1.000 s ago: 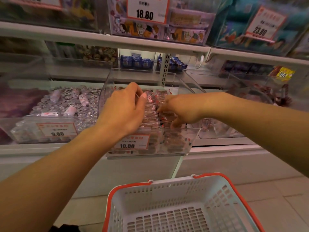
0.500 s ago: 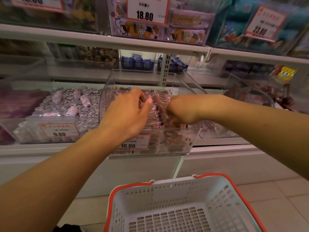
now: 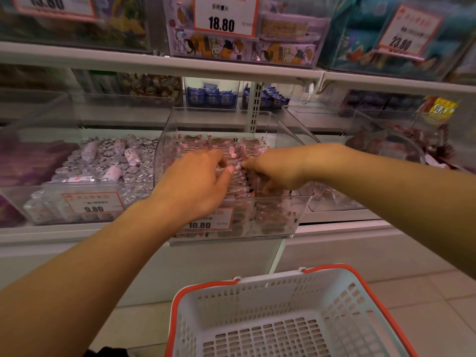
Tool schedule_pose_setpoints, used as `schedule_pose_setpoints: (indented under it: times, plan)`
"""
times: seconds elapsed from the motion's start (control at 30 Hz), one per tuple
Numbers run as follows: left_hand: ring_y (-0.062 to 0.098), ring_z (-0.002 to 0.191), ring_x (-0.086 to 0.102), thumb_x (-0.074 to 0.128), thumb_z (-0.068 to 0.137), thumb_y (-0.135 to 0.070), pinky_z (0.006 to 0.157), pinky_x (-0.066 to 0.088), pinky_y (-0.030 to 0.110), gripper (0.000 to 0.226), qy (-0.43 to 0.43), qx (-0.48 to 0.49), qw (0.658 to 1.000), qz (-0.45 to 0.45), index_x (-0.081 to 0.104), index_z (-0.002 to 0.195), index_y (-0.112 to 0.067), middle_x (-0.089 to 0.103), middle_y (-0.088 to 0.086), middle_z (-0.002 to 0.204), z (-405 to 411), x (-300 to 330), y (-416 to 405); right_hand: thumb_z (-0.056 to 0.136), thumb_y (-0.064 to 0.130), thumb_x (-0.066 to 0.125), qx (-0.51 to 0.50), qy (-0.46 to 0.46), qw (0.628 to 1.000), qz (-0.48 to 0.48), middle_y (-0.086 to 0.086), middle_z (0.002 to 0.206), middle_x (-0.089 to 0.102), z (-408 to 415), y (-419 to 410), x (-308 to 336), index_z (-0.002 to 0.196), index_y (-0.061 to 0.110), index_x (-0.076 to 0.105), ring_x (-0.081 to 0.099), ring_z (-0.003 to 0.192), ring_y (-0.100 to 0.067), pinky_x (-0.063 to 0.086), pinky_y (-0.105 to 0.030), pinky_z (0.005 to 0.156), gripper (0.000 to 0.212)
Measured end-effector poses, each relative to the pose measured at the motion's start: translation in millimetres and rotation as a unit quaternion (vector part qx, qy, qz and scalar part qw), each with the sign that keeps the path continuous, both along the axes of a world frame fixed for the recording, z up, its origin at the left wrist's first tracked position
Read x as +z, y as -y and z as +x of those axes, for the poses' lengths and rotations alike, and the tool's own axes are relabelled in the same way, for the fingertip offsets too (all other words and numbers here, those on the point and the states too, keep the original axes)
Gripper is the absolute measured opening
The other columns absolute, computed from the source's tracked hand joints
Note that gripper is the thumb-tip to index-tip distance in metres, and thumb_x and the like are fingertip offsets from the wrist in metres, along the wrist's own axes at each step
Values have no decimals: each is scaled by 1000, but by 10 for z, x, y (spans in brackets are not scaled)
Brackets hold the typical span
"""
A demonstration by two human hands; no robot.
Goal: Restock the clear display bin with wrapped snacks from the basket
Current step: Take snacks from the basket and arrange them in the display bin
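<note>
Clear bin [image 3: 283, 217], center of frame on the lower shelf, holds wrapped snacks [image 3: 195, 144] in packed rows, price tag [image 3: 206, 222] reading 10.80 on its front wall. Both hands are inside it, over the snacks. Left hand [image 3: 192, 185] is palm down, fingers curled onto the snack rows, thumb tip out toward the right hand; can't tell if it's pinching a packet or just pressing. Right hand [image 3: 277, 168] is knuckles up, fingers bent down into the packets; grip hidden, can't tell what it holds.

Vs 0.5 s ago: both hands sit in nearly the same spot, fingers look a bit deeper in the rows, gap btw hands abt the same. Basket [image 3: 291, 282] at bottom center hasn't moved; white w/ red rim, only bare mesh floor shows.

Hidden/unclear: fingertips of both hands are buried among wrappers. Left hand covers the upper left part of the price tag. Basket is cut off by the bottom edge. Snack wrappers are blurry, print unreadable. Neighbor bin [image 3: 77, 202] at left, w/ silver-wrapped sweets and a 9.80 tag, is soft-focus. Upper shelf tags 18.80 and 23.80 are readable; the top-left one is cut off.
</note>
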State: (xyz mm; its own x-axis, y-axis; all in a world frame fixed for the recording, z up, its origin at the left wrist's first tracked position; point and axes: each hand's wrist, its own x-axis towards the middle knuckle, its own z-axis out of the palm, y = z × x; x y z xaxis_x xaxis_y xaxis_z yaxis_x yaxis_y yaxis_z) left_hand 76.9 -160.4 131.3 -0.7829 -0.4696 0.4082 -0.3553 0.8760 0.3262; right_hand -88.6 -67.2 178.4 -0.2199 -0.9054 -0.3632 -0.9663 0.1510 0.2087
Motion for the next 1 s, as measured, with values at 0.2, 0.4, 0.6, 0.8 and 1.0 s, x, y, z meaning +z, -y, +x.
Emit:
schedule_pose_setpoints:
  times: [0.2, 0.4, 0.6, 0.8, 1.0]
  plan:
    - [20, 85, 58, 47, 97, -43, 73, 46, 36, 26, -11, -7, 1000, -6, 62, 101, -22, 66, 0, 96, 25, -11, 1, 77, 5, 76, 56, -43, 991, -114, -1, 105, 59, -39, -49, -28, 112, 21, 49, 57, 91, -21, 49, -33, 69, 46]
    - [12, 72, 58, 54, 94, -41, 64, 45, 33, 18, -29, -39, 999, 2, 58, 84, -27, 62, -9, 77, 97, 83, -13, 71, 11, 85, -7, 38, 986, -160, 8, 85, 52, 8, -176, 56, 87, 28, 42, 51, 75, -15, 38, -26, 57, 49]
    - [0, 58, 53, 67, 77, -54, 54, 44, 24, 27, 53, -151, 987, -28, 57, 73, -30, 57, -13, 62, 366, 260, 17, 84, 37, 74, 11, 131, 940, -315, 11, 78, 67, 157, -760, 124, 89, 23, 71, 62, 71, -2, 54, -31, 69, 15]
    - [-1, 66, 47, 82, 74, -35, 58, 34, 25, 38, 165, -122, 976, -67, 44, 72, -36, 52, -17, 71, 392, 236, 21, 87, 33, 72, 21, 73, 964, -255, 5, 98, 69, 300, -959, -181, 105, 21, 68, 62, 89, -18, 52, -39, 79, 22]
    - [2, 70, 51, 82, 75, -31, 59, 38, 26, 33, 156, -128, 978, -52, 50, 81, -34, 53, -16, 75, 323, 217, 63, 86, 14, 74, 6, 79, 938, -337, 0, 100, 76, 206, -879, -245, 106, 20, 75, 70, 94, -22, 55, -39, 84, 21]
